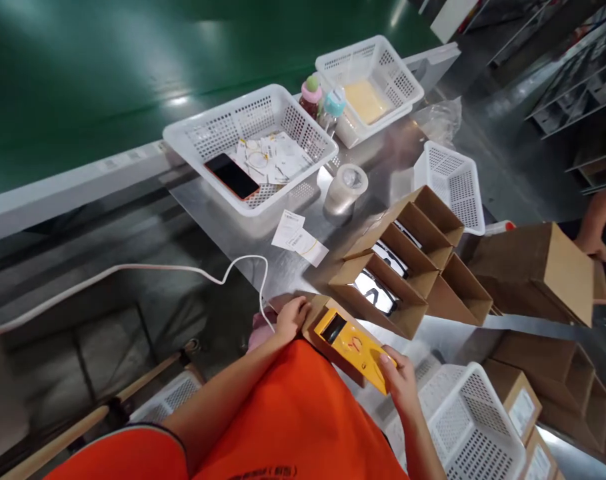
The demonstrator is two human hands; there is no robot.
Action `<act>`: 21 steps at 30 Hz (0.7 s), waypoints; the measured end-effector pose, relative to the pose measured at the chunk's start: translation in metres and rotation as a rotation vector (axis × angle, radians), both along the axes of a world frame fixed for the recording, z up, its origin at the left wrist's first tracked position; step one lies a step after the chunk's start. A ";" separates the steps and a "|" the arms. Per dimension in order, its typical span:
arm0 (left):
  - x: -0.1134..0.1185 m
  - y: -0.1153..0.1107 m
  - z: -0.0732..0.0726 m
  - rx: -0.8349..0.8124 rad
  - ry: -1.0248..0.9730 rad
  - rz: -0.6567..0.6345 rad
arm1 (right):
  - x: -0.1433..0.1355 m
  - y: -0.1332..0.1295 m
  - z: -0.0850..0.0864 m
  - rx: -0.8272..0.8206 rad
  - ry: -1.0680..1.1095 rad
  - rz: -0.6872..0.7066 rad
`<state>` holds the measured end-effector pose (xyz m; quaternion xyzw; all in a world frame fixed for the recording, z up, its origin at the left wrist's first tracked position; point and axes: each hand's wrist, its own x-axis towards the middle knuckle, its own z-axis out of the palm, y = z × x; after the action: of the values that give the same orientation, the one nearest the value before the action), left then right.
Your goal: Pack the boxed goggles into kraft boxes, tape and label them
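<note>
My right hand (399, 377) grips the lower end of a yellow handheld device (355, 345) with a small dark screen. The device lies over a narrow brown cardboard box (315, 321) close against my orange shirt. My left hand (291, 319) has its fingers wrapped on the upper left end of that box. Just beyond stand open cardboard boxes (413, 263) side by side, some with white and black packaged items (375, 291) inside. White paper cards (299, 239) lie on the metal table (243, 230) to their left.
A white basket (217, 123) holds a phone and papers. Near it are two bottles, a tape roll (347, 189) and further baskets. A white cable (183, 268) hangs at left. Another person's hand (593, 243) is beside a large carton (527, 273) at right.
</note>
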<state>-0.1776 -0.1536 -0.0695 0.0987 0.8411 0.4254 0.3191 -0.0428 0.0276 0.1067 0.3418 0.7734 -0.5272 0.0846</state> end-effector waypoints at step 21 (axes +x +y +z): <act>0.016 -0.039 0.020 0.276 -0.096 -0.390 | 0.001 -0.002 0.001 -0.038 0.040 -0.007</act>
<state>-0.1621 -0.1925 -0.0492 0.2814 0.7240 0.4709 0.4183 -0.0418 0.0256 0.1076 0.3323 0.7635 -0.5488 0.0738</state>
